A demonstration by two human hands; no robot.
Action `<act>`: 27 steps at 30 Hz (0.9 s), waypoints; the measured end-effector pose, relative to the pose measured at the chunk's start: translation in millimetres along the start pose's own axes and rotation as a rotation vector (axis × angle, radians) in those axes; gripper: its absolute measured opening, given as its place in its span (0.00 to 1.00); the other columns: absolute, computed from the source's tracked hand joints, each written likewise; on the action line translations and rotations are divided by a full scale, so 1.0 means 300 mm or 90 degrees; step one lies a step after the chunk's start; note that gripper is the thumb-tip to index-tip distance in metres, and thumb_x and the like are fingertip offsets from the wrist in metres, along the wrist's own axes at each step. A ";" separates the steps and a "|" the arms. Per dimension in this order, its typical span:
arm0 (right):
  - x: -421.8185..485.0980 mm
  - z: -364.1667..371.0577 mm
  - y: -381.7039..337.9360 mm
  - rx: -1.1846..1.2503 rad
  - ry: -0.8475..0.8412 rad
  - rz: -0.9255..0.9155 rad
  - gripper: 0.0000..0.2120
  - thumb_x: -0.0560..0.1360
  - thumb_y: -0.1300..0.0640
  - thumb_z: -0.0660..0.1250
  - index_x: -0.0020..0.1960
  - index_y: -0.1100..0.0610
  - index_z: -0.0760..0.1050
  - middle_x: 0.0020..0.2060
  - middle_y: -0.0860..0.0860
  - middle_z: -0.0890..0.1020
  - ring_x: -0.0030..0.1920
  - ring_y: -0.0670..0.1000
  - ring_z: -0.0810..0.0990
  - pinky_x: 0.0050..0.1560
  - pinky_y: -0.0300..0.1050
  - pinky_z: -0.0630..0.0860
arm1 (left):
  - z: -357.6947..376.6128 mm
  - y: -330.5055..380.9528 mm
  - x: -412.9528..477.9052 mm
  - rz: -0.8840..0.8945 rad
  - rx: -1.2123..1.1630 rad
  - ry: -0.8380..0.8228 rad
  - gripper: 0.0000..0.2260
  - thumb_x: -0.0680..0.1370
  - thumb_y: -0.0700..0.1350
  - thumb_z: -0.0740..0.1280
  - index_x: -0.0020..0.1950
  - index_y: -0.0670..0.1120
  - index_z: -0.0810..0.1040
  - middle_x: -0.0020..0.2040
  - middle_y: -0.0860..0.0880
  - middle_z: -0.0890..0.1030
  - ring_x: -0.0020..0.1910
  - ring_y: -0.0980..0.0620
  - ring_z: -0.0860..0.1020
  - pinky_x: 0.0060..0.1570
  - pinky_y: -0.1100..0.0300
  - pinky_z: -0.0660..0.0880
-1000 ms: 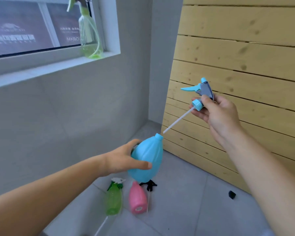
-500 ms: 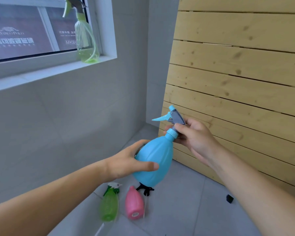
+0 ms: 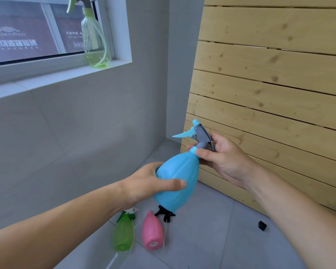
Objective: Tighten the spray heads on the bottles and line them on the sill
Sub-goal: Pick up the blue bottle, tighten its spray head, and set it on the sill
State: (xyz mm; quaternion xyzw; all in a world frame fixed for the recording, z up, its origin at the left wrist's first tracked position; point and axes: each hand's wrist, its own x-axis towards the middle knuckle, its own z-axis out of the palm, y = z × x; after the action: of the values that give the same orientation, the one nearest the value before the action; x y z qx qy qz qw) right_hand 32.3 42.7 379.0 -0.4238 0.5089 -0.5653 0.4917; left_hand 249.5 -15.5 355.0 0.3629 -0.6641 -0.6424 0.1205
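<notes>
My left hand [image 3: 149, 183] grips the belly of a light blue bottle [image 3: 177, 181], held tilted in mid air. Its blue and grey spray head [image 3: 199, 135] sits on the neck, and my right hand [image 3: 221, 158] pinches the collar at its base. A clear green spray bottle [image 3: 94, 41] stands upright at the right end of the white sill [image 3: 52, 76]. On the floor lie a green bottle [image 3: 124, 232] with a white-tipped head and a pink bottle [image 3: 152, 231] with an open neck. A black spray head [image 3: 164, 213] lies beside the pink one.
A slatted wooden panel [image 3: 270, 90] leans against the wall on the right. A small black piece [image 3: 262, 225] lies on the grey floor tiles near it. The grey tiled wall [image 3: 76, 133] runs under the window.
My right hand brought the spray head down, slid its tube into the blue bottle and seated it on the neck. The bottle has risen a little.
</notes>
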 end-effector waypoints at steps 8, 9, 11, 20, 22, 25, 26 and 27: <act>0.010 0.038 0.043 0.021 0.098 0.016 0.12 0.74 0.66 0.70 0.57 0.61 0.78 0.50 0.60 0.85 0.50 0.55 0.84 0.52 0.50 0.82 | 0.028 0.008 0.002 -0.051 0.025 0.059 0.30 0.69 0.49 0.82 0.65 0.49 0.71 0.56 0.46 0.85 0.47 0.51 0.86 0.45 0.58 0.84; 0.010 0.038 0.047 0.023 0.106 0.022 0.13 0.74 0.66 0.71 0.57 0.61 0.78 0.51 0.62 0.84 0.50 0.55 0.84 0.53 0.51 0.82 | 0.029 0.010 -0.001 -0.065 0.012 0.044 0.29 0.70 0.50 0.81 0.66 0.49 0.70 0.57 0.46 0.85 0.49 0.50 0.86 0.46 0.57 0.84; 0.013 0.035 0.052 0.027 0.108 0.037 0.13 0.73 0.65 0.71 0.58 0.61 0.79 0.52 0.62 0.84 0.49 0.55 0.84 0.52 0.50 0.82 | 0.024 0.009 -0.005 -0.090 -0.019 0.003 0.28 0.72 0.51 0.79 0.67 0.49 0.70 0.60 0.45 0.84 0.54 0.47 0.86 0.51 0.53 0.84; 0.029 0.043 0.074 0.084 0.125 0.072 0.14 0.75 0.66 0.68 0.60 0.64 0.78 0.47 0.58 0.83 0.43 0.52 0.83 0.44 0.42 0.81 | 0.033 0.007 0.006 -0.063 0.088 0.078 0.25 0.65 0.50 0.79 0.60 0.49 0.78 0.55 0.47 0.87 0.53 0.47 0.86 0.56 0.49 0.84; 0.036 0.048 0.074 0.091 0.137 0.063 0.14 0.75 0.66 0.69 0.60 0.64 0.78 0.46 0.57 0.84 0.43 0.52 0.83 0.44 0.42 0.81 | 0.038 0.007 0.008 -0.069 0.078 0.085 0.26 0.66 0.50 0.81 0.61 0.51 0.75 0.56 0.48 0.85 0.53 0.48 0.86 0.52 0.53 0.84; 0.038 0.052 0.080 0.073 0.133 0.057 0.13 0.74 0.65 0.70 0.59 0.61 0.79 0.46 0.56 0.85 0.44 0.51 0.84 0.49 0.45 0.81 | 0.048 0.000 0.005 -0.090 0.029 0.050 0.32 0.68 0.51 0.82 0.66 0.51 0.71 0.58 0.48 0.84 0.53 0.49 0.86 0.46 0.56 0.84; 0.037 0.053 0.081 0.069 0.133 0.058 0.13 0.74 0.65 0.70 0.59 0.61 0.79 0.46 0.56 0.85 0.45 0.51 0.84 0.50 0.45 0.81 | 0.048 0.000 0.003 -0.089 0.018 0.044 0.32 0.68 0.53 0.82 0.67 0.51 0.70 0.58 0.49 0.84 0.52 0.50 0.86 0.44 0.58 0.83; 0.037 0.051 0.082 0.069 0.135 0.057 0.13 0.75 0.65 0.70 0.59 0.61 0.79 0.46 0.56 0.85 0.45 0.51 0.84 0.49 0.45 0.81 | 0.046 0.003 0.001 -0.085 0.011 0.041 0.32 0.69 0.56 0.80 0.67 0.51 0.70 0.58 0.49 0.84 0.52 0.51 0.86 0.45 0.59 0.83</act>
State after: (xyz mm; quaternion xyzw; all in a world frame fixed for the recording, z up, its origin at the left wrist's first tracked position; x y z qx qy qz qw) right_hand 48.7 29.4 356.2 -0.3114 0.5453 -0.6109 0.4822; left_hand 240.3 -5.2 353.6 0.4279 -0.6395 -0.6315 0.0954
